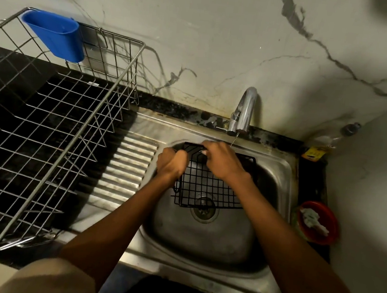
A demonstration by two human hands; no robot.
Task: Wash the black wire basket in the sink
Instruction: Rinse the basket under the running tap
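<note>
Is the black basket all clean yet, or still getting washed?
Still being washed. Done: the black wire basket is already in the sink, above the drain. In hand: the left hand grips its edge, the right hand holds its top under the tap, which gives only a thin trickle. Left: finishing, then perhaps the drying rack.

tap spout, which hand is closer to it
Right. The right hand lies on the basket's far edge just below the tap spout; the left hand is farther off, toward the drainboard.
</note>
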